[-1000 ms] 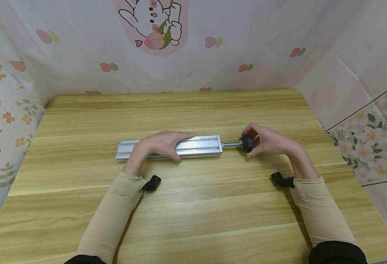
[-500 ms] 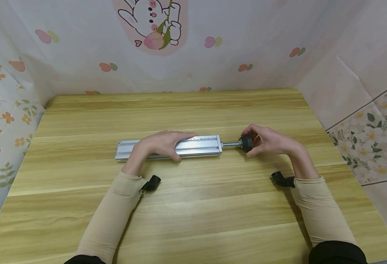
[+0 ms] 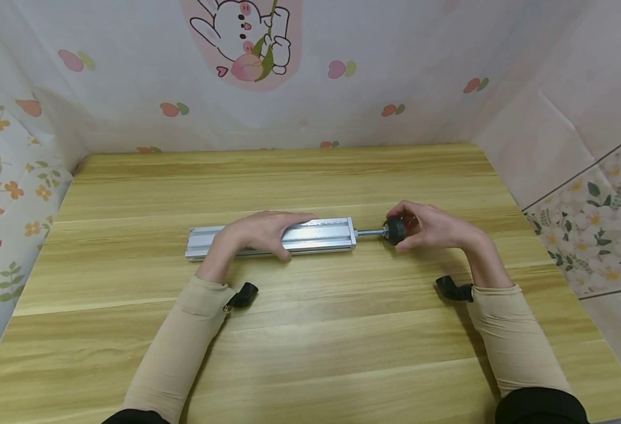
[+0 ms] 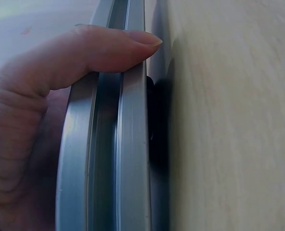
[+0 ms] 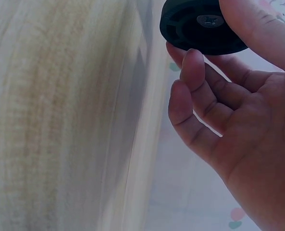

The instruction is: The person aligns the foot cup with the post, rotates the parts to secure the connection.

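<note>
A silver aluminium rail (image 3: 318, 235) lies lengthwise across the middle of the wooden table (image 3: 310, 341). My left hand (image 3: 262, 231) lies over its middle and grips it, thumb curled round the near side (image 4: 108, 48). A thin threaded rod (image 3: 371, 232) sticks out of the rail's right end and carries a black round foot (image 3: 393, 229). My right hand (image 3: 427, 227) pinches that black foot (image 5: 202, 26) between thumb and fingers. The rail fills the left wrist view (image 4: 108, 154), lying on the table.
Cloth walls with fruit and flower prints enclose the table at the back (image 3: 310, 76), left and right. A black wrist-camera mount shows under each sleeve (image 3: 242, 294) (image 3: 450, 288). Bare tabletop lies in front of and behind the rail.
Almost nothing differs. The right hand's fingers have shifted slightly on the black foot; the rail and the left hand stay where they were.
</note>
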`<state>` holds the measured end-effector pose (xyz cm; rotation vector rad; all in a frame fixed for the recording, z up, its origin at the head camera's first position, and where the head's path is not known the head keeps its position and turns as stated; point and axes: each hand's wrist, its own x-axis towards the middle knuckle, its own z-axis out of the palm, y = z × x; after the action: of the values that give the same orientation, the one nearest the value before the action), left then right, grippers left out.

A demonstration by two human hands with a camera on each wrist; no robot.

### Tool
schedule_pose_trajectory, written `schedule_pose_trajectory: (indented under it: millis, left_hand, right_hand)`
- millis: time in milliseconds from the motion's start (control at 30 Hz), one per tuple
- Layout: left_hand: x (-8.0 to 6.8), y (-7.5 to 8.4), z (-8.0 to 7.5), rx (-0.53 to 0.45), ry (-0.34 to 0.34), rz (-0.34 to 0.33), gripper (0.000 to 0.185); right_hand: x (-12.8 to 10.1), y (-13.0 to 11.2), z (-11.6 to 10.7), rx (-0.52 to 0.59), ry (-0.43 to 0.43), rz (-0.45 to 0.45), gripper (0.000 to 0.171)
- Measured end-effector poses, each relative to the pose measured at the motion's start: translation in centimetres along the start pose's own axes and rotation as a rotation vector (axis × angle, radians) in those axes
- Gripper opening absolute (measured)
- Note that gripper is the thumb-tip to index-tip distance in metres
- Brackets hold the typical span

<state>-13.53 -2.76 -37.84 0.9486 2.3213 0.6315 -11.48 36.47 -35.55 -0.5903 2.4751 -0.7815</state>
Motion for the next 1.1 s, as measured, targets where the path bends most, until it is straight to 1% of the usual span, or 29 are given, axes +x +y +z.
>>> schedule_pose_trajectory:
  millis: [367, 633, 867, 1100]
  left_hand:
    - [-0.07, 0.26, -0.09, 0.025, -0.001, -0.012, 0.102]
    - [-0.28, 0.42, -0.11, 0.022, 0.003, -0.004, 0.101]
    - [-0.36, 0.59, -0.27, 0.005, -0.003, -0.012, 0.101]
    - [-0.36, 0.57, -0.30, 0.009, 0.011, -0.003, 0.099]
  right_hand:
    - [-0.21, -0.46, -0.25, -0.030, 0.014, -0.006, 0.064]
    - [-0.42, -0.46, -0.44, 0.005, 0.013, -0.047, 0.059]
    - [-0.46, -0.34, -0.58, 0.030, 0.004, -0.054, 0.058]
    - [-0.42, -0.11, -0.64, 0.040, -0.007, -0.075, 0.056]
